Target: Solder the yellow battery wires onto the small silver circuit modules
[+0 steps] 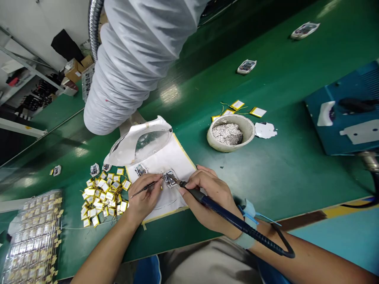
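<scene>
A soldering iron point(204, 199) lies in my right hand point(213, 197), fingers closed round its grip. Its tip meets a small circuit board in a white housing point(170, 178) on the white sheet point(183, 157). From the left, my left hand point(145, 196) pinches a pair of tweezers point(145, 189), their point at the board's left edge. A second board in a housing point(140, 170) rests on the sheet just beyond my left hand. Left of that hand lies a heap of yellow-edged battery cells point(103, 195). A pale blue wrist strap point(247, 227) circles my right wrist.
A fat white fume duct point(133, 59) hangs overhead, above a clear shield point(152, 142). To the right stand a bowl of metal shavings point(227, 134), several loose cells point(257, 112) and a blue soldering station point(346, 114). Clear trays point(34, 236) are stacked at left.
</scene>
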The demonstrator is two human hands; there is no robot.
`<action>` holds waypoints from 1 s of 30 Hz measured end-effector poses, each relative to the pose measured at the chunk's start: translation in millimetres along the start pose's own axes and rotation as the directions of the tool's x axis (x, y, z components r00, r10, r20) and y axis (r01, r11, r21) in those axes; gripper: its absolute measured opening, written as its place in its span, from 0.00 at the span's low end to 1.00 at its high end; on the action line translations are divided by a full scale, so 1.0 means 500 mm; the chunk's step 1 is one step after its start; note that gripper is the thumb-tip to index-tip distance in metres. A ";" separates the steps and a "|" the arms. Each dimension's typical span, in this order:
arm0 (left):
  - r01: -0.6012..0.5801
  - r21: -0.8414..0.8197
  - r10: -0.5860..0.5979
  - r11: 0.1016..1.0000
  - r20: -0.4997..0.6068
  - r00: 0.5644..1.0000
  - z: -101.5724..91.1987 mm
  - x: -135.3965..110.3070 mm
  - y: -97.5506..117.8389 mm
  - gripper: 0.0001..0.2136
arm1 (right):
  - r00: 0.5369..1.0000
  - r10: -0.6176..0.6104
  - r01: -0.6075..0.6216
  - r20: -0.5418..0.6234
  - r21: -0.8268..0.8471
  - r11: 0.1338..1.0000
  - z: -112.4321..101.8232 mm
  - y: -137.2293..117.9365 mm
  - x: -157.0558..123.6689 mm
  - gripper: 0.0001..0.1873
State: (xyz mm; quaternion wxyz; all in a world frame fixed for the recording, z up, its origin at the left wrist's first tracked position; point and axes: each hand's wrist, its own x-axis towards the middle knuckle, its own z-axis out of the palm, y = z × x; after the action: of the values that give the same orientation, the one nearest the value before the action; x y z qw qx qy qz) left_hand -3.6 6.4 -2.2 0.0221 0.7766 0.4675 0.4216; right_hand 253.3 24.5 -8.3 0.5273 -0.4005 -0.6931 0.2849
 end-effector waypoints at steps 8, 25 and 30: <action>0.002 -0.027 -0.002 1.000 -0.009 1.000 0.006 -0.008 -0.003 0.07 | 1.000 0.027 -0.027 0.012 -0.010 1.000 0.002 -0.003 -0.006 0.11; 0.037 -0.059 -0.038 0.998 -0.018 0.999 -0.002 -0.008 0.004 0.09 | 0.999 0.027 -0.026 0.031 -0.033 0.999 -0.014 -0.003 -0.001 0.11; 0.017 -0.099 -0.015 0.995 0.028 1.000 -0.004 -0.006 0.002 0.13 | 0.997 0.059 -0.057 0.042 -0.035 0.998 -0.018 -0.005 -0.002 0.11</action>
State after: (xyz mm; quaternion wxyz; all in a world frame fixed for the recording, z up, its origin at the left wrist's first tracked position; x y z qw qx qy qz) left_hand -4.8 3.0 -2.1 0.0702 0.7764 0.4520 0.4335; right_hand 261.3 22.2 -4.4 0.4971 -0.4230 -0.6970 0.2970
